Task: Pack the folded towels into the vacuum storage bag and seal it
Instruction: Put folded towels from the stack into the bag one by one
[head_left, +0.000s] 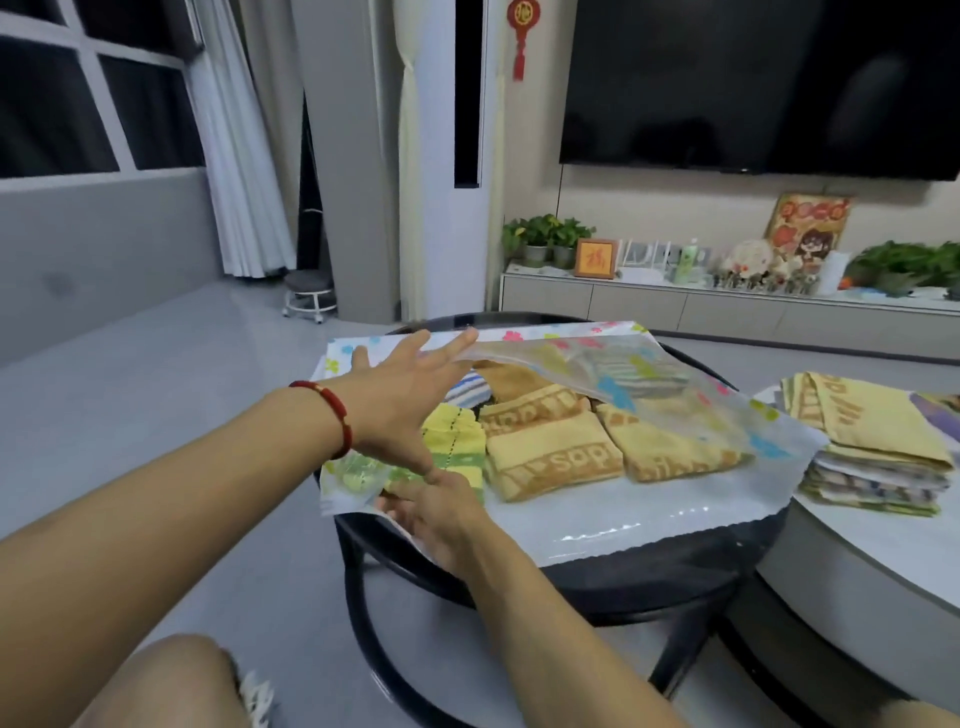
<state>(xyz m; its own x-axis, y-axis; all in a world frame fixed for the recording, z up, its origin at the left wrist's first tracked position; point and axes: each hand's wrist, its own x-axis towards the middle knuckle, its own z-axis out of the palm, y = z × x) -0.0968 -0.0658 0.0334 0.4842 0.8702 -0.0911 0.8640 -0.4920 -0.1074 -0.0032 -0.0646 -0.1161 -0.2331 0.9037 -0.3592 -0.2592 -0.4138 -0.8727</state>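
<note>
Lying across a dark round table, the vacuum storage bag is a clear plastic sheet printed with coloured flowers, its mouth turned toward the person. The left hand, with a red bead bracelet on its wrist, is spread wide with fingers extended, and its fingertips lift the upper layer of the bag near the far edge, holding the mouth open. The right hand rests at the near left corner of the bag, fingers loosely curled on the lower layer; whether it pinches the plastic or only presses on it cannot be told from this angle.

Inside the bag sit several folded towels: a yellow-green one just beside the right hand, a yellow towel with brown lettering in the middle, a second yellow one to its right under the raised plastic, and striped ones farther back.

A stack of folded towels waits outside the bag on a pale round table to the right, close beside the dark table.
</note>
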